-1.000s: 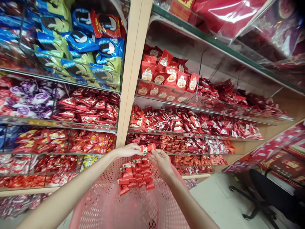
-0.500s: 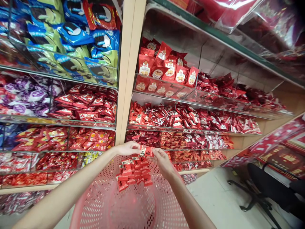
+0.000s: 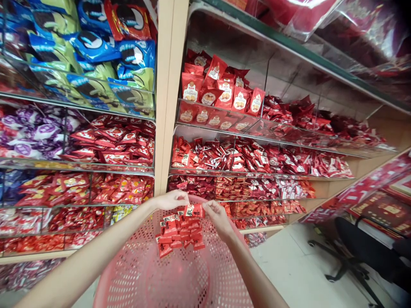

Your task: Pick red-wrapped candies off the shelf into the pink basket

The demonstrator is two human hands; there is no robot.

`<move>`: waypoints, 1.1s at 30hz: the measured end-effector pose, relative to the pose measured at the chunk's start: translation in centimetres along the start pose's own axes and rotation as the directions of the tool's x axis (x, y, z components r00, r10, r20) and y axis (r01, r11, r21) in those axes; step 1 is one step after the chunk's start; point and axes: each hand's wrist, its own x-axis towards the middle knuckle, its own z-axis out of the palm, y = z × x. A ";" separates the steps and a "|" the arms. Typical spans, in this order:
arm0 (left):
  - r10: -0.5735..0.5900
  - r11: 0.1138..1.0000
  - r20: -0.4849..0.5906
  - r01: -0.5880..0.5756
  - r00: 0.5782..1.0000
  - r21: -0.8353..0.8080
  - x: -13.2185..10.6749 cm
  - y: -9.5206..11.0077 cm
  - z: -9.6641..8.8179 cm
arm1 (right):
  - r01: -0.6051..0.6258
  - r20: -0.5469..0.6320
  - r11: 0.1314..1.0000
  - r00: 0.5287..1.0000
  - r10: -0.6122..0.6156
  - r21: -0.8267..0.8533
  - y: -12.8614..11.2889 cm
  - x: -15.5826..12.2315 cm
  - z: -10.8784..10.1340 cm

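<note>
My right hand [image 3: 218, 217] pinches the right end of a small red candy packet [image 3: 194, 211] with cream and black lettering. The packet is at the top of a pile of matching red packets [image 3: 180, 233], which lie in rough rows against the far wall of a pink plastic basket [image 3: 125, 267]. My left hand [image 3: 173, 199] is just above the packet's left end, at the basket's far rim. Its fingertips are pressed together, with no packet visible between them and a slight gap to the packet below.
Shelves with clear-fronted bins hold red wrapped sweets [image 3: 199, 154], red snack bags [image 3: 224, 92] and blue-green packets [image 3: 93, 47]. A wooden upright [image 3: 167, 94] divides the shelving. A black wheeled chair [image 3: 362, 244] stands on the pale floor [image 3: 282, 265] at right.
The held packet has dropped slightly toward the pile, its left end coming away from my left fingertips. My right hand has lowered a little with it. The view has shifted slightly.
</note>
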 end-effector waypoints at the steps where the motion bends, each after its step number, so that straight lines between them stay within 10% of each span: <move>1: -0.001 1.000 -0.003 0.001 1.000 0.000 0.0 -0.1 0.0 | 0.018 -0.003 1.000 1.000 -0.018 -0.016 0.1 0.1 -0.1; 16: -0.006 0.999 -0.077 0.009 0.997 0.037 0.6 -1.2 0.2 | 0.029 -0.096 0.999 0.995 -0.031 -0.028 -0.1 0.1 -0.2; 24: 0.042 0.996 0.001 -0.042 0.999 0.077 0.5 -0.6 -0.2 | -0.103 0.047 0.994 0.993 0.105 -0.033 -1.2 0.5 -0.6; 33: 0.099 0.985 0.033 -0.103 0.995 0.140 0.2 -0.1 -0.7 | 0.081 0.371 0.935 0.927 0.056 -0.345 -5.5 1.4 2.3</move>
